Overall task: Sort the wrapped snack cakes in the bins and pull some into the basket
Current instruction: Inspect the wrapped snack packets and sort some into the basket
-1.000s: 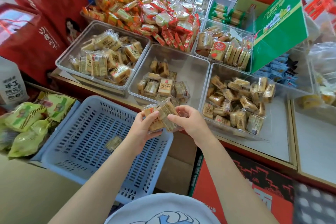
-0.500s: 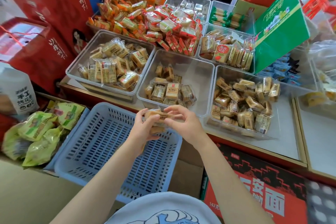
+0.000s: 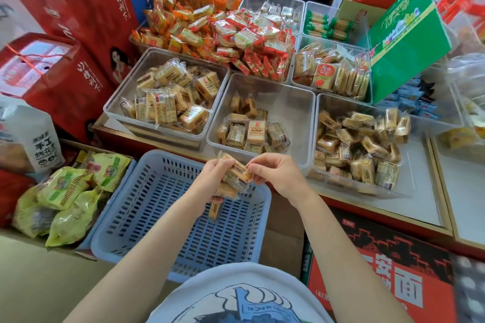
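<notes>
A bundle of wrapped snack cakes hangs above the far edge of the blue slotted basket. My left hand grips the bundle from the left, and my right hand pinches its top right corner. One wrapped cake lies or falls just under my left hand, inside the basket. Behind my hands stands the middle clear bin with a small pile of the same cakes. A fuller clear bin sits to its left, another clear bin to its right.
Red gift boxes stand at the left, green snack bags beside the basket. Orange and red packets heap at the back. A green carton leans at the right. A red box lies below the shelf edge.
Both hands have drawn the bundle of cakes slightly nearer, over the basket's far rim. A single cake now shows below my left hand in the basket.
</notes>
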The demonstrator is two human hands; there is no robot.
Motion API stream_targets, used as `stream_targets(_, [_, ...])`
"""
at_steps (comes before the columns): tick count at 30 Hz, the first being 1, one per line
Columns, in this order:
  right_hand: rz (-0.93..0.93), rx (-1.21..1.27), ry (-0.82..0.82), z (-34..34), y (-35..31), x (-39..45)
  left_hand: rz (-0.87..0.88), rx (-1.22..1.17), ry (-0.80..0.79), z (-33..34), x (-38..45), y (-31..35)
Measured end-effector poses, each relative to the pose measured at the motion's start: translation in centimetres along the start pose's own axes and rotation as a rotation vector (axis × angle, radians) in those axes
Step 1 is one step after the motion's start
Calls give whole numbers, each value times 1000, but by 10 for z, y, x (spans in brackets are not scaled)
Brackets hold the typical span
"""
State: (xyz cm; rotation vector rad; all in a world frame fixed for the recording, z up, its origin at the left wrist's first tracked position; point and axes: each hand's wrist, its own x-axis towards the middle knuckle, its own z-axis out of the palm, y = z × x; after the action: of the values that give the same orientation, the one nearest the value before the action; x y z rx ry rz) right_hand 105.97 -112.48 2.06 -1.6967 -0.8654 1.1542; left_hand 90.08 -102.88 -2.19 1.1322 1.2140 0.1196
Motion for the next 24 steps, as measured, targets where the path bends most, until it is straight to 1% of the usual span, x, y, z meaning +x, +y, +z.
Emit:
stream_targets(3, [-29, -83, 44, 5, -1, 7, 45, 93, -22, -2, 0, 6])
stream_targets(5, [-27, -131, 31, 8, 2, 10, 50, 137, -27, -4, 0, 8])
stream_targets(7, [1, -113, 2, 10, 6, 13, 51, 157, -27, -7, 2, 8])
stream_targets(10, [50, -12, 13, 10, 13, 16, 53, 121, 13, -13, 5, 0])
stream_targets(14, [122, 32, 103, 15, 28, 20, 14, -24, 137, -19, 9, -25])
stream_targets(16, [169, -18, 151, 23, 44, 24, -21, -88, 204, -23, 15, -46])
stream_targets(18, [238, -103, 164, 34, 66, 29, -73, -132, 250, -27, 22, -72])
stream_targets(21, [387, -178, 140, 56, 104, 36, -150, -160, 261, -33, 28, -109])
stream_targets(24, [543, -152, 119, 77, 137, 45, -231, -135, 263, -37, 35, -138])
